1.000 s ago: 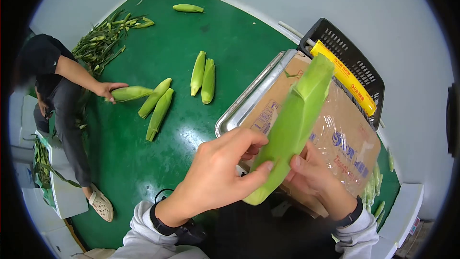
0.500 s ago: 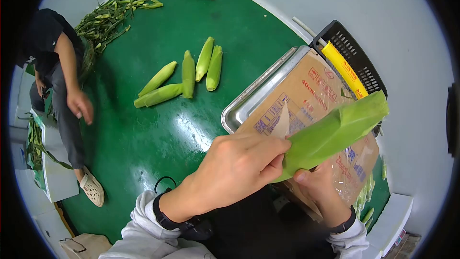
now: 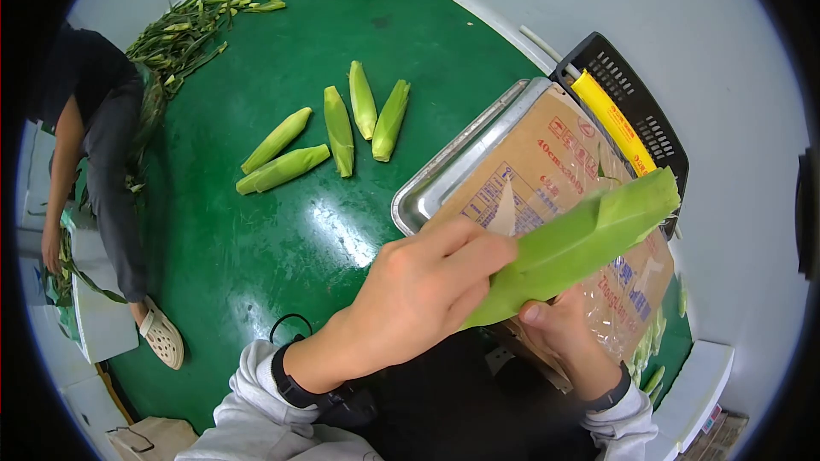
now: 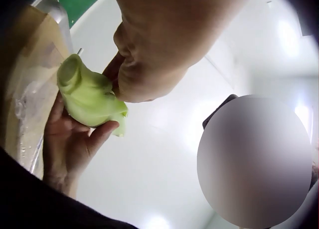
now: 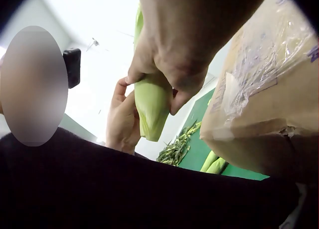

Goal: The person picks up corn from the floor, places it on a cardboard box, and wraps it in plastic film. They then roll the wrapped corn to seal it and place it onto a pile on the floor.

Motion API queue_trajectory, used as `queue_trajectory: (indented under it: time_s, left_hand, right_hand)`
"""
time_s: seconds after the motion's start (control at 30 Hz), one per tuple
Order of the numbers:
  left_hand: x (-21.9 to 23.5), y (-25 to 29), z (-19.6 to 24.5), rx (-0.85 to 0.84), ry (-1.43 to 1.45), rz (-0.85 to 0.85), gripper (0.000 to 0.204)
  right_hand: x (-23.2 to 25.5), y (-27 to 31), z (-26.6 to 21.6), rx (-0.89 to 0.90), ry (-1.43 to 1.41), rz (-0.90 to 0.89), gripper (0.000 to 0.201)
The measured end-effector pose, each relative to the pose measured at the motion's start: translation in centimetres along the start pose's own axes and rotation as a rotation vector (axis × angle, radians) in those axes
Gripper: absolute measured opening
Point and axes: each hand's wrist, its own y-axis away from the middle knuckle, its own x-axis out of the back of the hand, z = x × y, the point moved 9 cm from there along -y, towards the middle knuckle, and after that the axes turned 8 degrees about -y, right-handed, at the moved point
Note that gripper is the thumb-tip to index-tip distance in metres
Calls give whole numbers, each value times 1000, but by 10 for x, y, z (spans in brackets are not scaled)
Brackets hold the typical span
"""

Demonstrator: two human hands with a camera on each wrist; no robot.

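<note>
A large green ear of corn in its husk [image 3: 589, 235] slants up to the right over a cardboard box [image 3: 547, 162]. My right hand [image 3: 564, 329] grips it from below, thumb on the near side. My left hand [image 3: 418, 294] pinches husk at its lower left end, the fingertips partly hidden behind the hand. The left wrist view shows the cut end of the corn [image 4: 87, 97] in the right hand [image 4: 67, 144], with the left hand [image 4: 149, 64] at its far side. In the right wrist view the corn [image 5: 152, 104] hangs between the right hand [image 5: 174, 59] and left hand [image 5: 122, 119].
Several husked ears [image 3: 340, 132] lie on the green table [image 3: 213, 290]. A pile of husk leaves [image 3: 184, 34] is at the back left. A metal tray [image 3: 418, 201] and black basket [image 3: 675, 145] sit by the box. Another person [image 3: 107, 137] sits at left, arm lowered to a white box [image 3: 107, 316].
My corn has tilted from steep to more level, and my left hand has shifted on its lower end. The other person released an ear on the table and drew their hand back to the white box.
</note>
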Motion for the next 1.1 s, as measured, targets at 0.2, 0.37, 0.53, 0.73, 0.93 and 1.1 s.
queue_trajectory:
  time_s: [0.2,0.37,0.53,0.73,0.93,1.1]
  left_hand:
    - [-3,-2,-4,47,73,-53,35]
    - [-8,-1,-1,-42,4,-171,38]
    - [-3,-2,-8,11,89,-143,24]
    - [-14,7,-8,-16,116,-189,54]
    - [-72,38,-36,190,252,-255,99]
    - [27,119,-107,398,285,16,93]
  right_hand:
    - [-7,2,3,-124,-174,-24,64]
    - [-14,-2,0,-125,-184,-31,68]
    - [-15,-3,3,-131,-214,-42,69]
    - [-7,-4,5,-110,-119,-28,70]
    - [-3,-3,0,-31,362,-23,64]
    - [-32,21,-54,51,988,-367,59]
